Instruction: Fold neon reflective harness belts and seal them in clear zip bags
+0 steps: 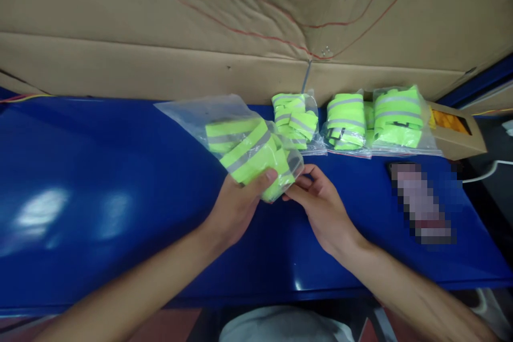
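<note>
A clear plastic bag [250,149] holds neon-yellow reflective straps with grey stripes, and it hangs tilted above the blue table. My left hand [240,197] is closed on its lower part, thumb lying across the front; the other fingers are hidden behind the bag. At the bag's lower right corner, my right hand [316,192] pinches the plastic edge with bent fingers. The loose upper end of the bag spreads out to the left. Just behind it lies another bag of yellow straps [296,120], partly covered by the one I hold.
Further right, two more packed strap bags [347,120] [398,117] lean against the cardboard wall [160,69]. Beside them is a cardboard box [460,133] with orange contents. A blurred-out phone-like object [422,203] lies on the blue table [120,171]. A white cable runs at the right edge.
</note>
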Available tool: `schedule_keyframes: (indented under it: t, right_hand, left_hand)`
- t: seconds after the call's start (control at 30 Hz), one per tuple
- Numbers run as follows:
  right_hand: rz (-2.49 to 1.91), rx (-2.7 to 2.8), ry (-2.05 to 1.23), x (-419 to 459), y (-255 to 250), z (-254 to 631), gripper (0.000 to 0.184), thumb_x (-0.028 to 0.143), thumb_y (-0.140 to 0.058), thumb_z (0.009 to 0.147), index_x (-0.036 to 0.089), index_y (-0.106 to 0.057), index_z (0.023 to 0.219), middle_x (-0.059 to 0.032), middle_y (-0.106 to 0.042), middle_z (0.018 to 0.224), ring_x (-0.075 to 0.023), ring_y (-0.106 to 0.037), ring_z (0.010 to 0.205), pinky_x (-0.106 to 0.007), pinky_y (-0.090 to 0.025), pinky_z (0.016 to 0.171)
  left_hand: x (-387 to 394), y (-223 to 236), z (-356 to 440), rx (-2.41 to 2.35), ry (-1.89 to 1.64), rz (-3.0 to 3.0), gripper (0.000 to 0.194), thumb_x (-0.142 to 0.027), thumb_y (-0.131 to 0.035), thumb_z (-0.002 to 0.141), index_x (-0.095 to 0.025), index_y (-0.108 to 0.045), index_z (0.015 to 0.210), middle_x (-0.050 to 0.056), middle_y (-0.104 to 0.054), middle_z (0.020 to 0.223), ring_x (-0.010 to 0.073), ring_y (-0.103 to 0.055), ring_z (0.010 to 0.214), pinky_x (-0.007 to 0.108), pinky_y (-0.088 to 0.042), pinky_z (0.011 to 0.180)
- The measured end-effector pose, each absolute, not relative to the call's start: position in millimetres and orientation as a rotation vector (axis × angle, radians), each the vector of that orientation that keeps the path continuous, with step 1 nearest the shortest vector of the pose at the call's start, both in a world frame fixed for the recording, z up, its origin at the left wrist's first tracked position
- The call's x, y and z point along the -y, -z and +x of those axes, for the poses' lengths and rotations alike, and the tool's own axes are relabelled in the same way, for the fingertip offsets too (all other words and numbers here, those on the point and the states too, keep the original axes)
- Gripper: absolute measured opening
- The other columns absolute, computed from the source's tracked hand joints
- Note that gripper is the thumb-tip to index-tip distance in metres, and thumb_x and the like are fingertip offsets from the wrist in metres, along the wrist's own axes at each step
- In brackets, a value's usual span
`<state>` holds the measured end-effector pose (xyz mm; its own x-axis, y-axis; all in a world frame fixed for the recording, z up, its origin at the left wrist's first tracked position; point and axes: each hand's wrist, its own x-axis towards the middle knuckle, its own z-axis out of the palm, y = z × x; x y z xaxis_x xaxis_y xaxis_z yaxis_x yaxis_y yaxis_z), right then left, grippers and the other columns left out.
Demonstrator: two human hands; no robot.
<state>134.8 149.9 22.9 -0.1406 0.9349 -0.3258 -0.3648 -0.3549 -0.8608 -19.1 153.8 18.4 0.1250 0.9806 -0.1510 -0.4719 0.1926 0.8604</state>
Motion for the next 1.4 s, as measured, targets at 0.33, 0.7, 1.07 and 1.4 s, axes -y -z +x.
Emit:
schedule_keyframes:
  t: [0.33,0.7,1.07,1.4]
  right_hand:
    - [-1.212,0.989,-1.522,-151,-11,136,0.043,0.034,-0.085,0.075,0.025,-0.044,0.085,0.0112,-0.06,0.063,-0.0102,-0.057,0.048,-0.024,-0.048,0.049]
    - [-1.31,1.3,-1.125,-157,-5,149,0.06,0.023,-0.088,0.069,0.029,-0.039,0.103,0.0065,-0.062,0.082,-0.0136,-0.062,0.068,-0.027,-0.051,0.062]
    - [-1.178,1.407,-1.51,-170,-35,177,0.023,0.043,-0.074,0.092,0.023,-0.072,0.102,0.0004,-0.071,0.085,-0.0121,-0.066,0.071,-0.026,-0.06,0.067]
    - [-1.086,1.468,-1.513,-167,-34,172,0.033,0.032,-0.074,0.091,0.025,-0.065,0.122,-0.0019,-0.075,0.101,-0.0153,-0.07,0.09,-0.028,-0.058,0.078]
  left_hand:
    - [-143,-15,-7,-0.807,-1.047,0.672,0.022,-0.036,-0.07,0.094,-0.015,-0.074,0.102,0.006,-0.072,0.09,0.0134,-0.062,0.071,0.027,-0.05,0.067]
    - [-142,-18,-10,-0.746,-1.039,0.575,0.038,-0.025,-0.088,0.075,-0.019,-0.076,0.111,0.006,-0.077,0.109,0.0223,-0.072,0.102,0.036,-0.054,0.097]
    - [-154,-19,-31,-0.75,-1.024,0.672,0.035,-0.029,-0.085,0.081,-0.019,-0.076,0.113,0.006,-0.078,0.107,0.0219,-0.073,0.095,0.031,-0.057,0.083]
    - [-155,-19,-26,-0.733,-1.04,0.487,0.033,-0.039,-0.072,0.094,-0.018,-0.073,0.119,0.011,-0.073,0.127,0.0261,-0.07,0.112,0.037,-0.055,0.095]
